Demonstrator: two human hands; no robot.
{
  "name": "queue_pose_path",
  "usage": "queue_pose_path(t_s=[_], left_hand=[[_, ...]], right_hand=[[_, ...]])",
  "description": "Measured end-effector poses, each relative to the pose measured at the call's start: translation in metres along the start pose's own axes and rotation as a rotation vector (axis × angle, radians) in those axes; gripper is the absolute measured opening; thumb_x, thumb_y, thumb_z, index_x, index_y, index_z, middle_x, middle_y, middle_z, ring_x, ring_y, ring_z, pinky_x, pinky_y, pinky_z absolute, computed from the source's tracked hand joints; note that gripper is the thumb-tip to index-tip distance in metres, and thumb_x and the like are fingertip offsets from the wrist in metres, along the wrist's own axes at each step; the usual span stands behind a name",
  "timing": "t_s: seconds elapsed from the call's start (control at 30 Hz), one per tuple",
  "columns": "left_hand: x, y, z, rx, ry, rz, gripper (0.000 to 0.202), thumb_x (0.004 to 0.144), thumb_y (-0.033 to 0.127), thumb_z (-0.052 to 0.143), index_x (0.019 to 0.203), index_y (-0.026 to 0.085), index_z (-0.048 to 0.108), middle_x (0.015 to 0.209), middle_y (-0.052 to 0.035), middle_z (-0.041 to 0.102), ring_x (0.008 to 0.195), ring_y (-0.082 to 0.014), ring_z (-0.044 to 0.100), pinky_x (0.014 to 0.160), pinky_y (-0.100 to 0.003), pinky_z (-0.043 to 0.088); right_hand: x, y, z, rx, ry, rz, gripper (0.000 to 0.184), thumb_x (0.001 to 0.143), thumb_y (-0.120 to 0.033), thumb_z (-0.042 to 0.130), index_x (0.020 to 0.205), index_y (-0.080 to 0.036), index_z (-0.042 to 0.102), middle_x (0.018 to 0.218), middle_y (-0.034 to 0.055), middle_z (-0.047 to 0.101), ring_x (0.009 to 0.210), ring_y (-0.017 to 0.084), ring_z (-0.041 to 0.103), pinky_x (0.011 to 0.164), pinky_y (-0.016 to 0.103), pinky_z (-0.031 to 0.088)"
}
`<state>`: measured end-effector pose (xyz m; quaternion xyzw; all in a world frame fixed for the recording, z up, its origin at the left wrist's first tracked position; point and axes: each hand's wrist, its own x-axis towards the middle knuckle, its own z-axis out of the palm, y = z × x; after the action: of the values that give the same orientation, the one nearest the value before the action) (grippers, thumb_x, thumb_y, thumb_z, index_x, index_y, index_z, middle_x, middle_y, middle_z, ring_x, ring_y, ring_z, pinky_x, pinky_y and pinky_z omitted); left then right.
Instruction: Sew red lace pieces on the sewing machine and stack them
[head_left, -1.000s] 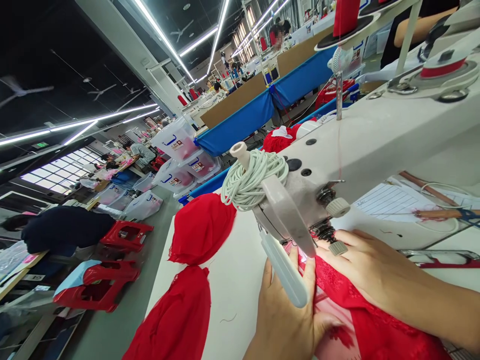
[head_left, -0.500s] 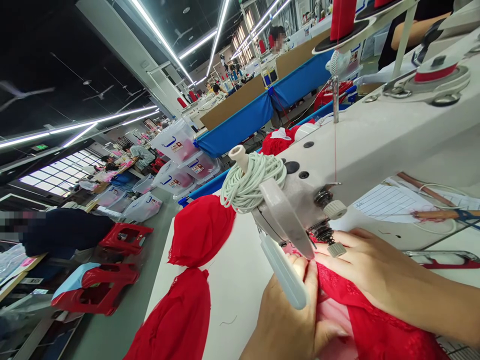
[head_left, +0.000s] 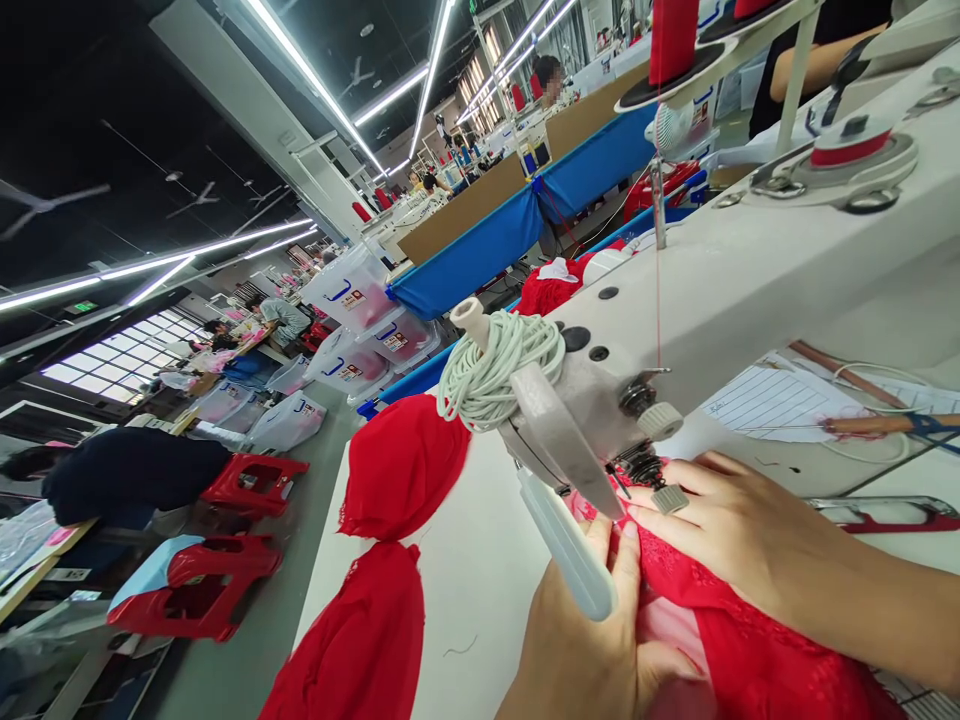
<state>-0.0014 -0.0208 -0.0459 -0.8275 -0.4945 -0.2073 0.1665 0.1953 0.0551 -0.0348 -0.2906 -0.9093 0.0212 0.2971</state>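
Both hands (head_left: 600, 640) crowding red fabric (head_left: 750, 650)

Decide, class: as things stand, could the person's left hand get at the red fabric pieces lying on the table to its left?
Probably yes. The left hand rests on the red lace fabric at the sewing machine, and only bare white table lies between it and the red fabric pieces.

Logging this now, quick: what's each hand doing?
Left hand: open, fingers pressing the red lace fabric by the sewing machine.
Right hand: open, flat on the same fabric.
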Motion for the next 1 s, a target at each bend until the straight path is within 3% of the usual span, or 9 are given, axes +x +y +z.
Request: queue_pose_path(t_s=[0.17, 0.37, 0.67, 0.83, 1.0], left_hand=[[-0.002, 0.005, 0.001, 0.032, -0.008, -0.046, 0.095, 0.078, 0.074, -0.001, 0.123, 0.018, 0.062, 0.127, -0.0101, 0.062, 0.116, -0.0282, 0.055, 0.099, -0.038, 0.044], [0.006, 0.002, -0.009, 0.133, -0.083, 0.041, 0.088, 0.081, 0.072, 0.006, 0.126, 0.019, 0.060, 0.128, -0.0119, 0.061, 0.116, -0.0307, 0.057, 0.087, -0.039, 0.053], [0.012, -0.004, -0.018, 0.194, -0.136, 0.094, 0.083, 0.083, 0.071, 0.010, 0.129, 0.019, 0.057, 0.127, -0.0134, 0.061, 0.114, -0.0303, 0.059, 0.089, -0.040, 0.053], [0.014, -0.006, -0.021, 0.223, -0.158, 0.137, 0.083, 0.082, 0.073, 0.018, 0.130, 0.018, 0.056, 0.128, -0.0148, 0.060, 0.114, -0.0298, 0.060, 0.089, -0.038, 0.054], [0.013, -0.004, -0.019, 0.212, -0.156, 0.115, 0.084, 0.080, 0.075, 0.023, 0.132, 0.017, 0.054, 0.132, -0.0161, 0.057, 0.117, -0.0326, 0.057, 0.090, -0.042, 0.054]], right_hand=[[0.003, 0.001, -0.002, 0.005, 0.018, -0.007, 0.015, 0.073, -0.009, 0.058, 0.070, -0.022, 0.053, 0.066, -0.0023, 0.065, 0.083, 0.025, 0.056, 0.073, 0.039, 0.033], [0.009, 0.001, -0.004, -0.081, 0.052, -0.016, 0.013, 0.073, -0.010, 0.062, 0.066, -0.020, 0.059, 0.072, 0.0031, 0.066, 0.077, 0.022, 0.057, 0.068, 0.036, 0.036], [0.007, 0.005, -0.001, -0.107, -0.003, -0.007, 0.005, 0.078, -0.017, 0.065, 0.075, -0.020, 0.067, 0.087, 0.0092, 0.068, 0.087, 0.025, 0.057, 0.074, 0.036, 0.042], [0.009, 0.006, -0.005, -0.007, -0.077, 0.014, 0.013, 0.081, -0.012, 0.058, 0.084, -0.019, 0.068, 0.091, 0.0090, 0.068, 0.090, 0.025, 0.057, 0.077, 0.038, 0.044], [0.012, 0.006, -0.007, -0.013, -0.053, 0.026, 0.018, 0.082, -0.011, 0.057, 0.091, -0.018, 0.070, 0.089, 0.0101, 0.066, 0.083, 0.025, 0.056, 0.073, 0.037, 0.047]])
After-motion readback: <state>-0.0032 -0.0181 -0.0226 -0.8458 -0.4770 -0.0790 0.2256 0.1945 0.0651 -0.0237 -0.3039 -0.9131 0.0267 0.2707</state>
